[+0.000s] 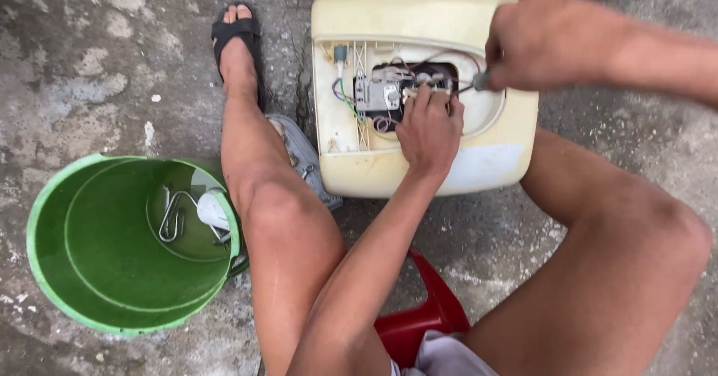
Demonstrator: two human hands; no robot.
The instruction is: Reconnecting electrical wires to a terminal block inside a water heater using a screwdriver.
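A cream plastic appliance housing [419, 170] lies on the concrete between my legs, its inside facing up. A grey switch block with coloured wires [378, 92] sits in its open cavity. My left hand [428, 128] rests on the parts at the cavity's middle, fingers pressed on the wiring. Above and to the right, my right hand [542, 39] is closed around a screwdriver [471, 84] whose tip points left into the wiring by my left fingertips.
A green plastic bucket [52, 267] stands at the left, with a metal clip and a white part inside. A grey cover panel [303, 155] lies beside my left leg. I sit on a red stool [422, 309]. My sandalled foot [238, 43] rests on wet concrete.
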